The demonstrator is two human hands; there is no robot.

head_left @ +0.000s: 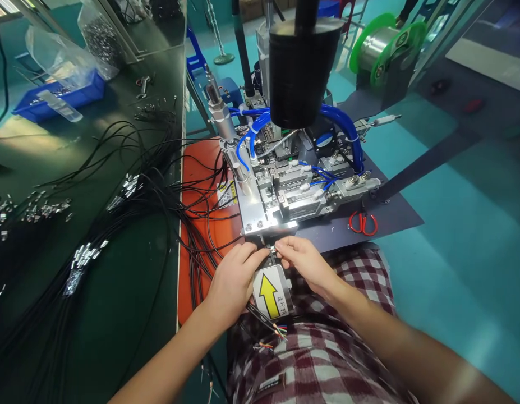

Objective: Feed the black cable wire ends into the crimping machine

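Note:
At the front of a metal bench machine (253, 207) both hands meet over its narrow front fixture. My right hand (308, 262) pinches a small silvery connector (272, 248) between thumb and forefinger. From the other side, my left hand (234, 275) reaches in with its fingers closed and its thumb tip beside the connector; what they grip is hidden. Just below the fingers is a white plate with a yellow arrow (268, 294). Black cables with coloured bare wire ends (280, 331) hang out under my left hand.
Bundles of black cables with metal ends (85, 255) cover the dark table at left. A blue bin (60, 98) stands behind them. Red-handled scissors (363, 223) lie right of the machine. A black cylinder (304, 73) hangs above; a green wire spool (380, 47) stands behind.

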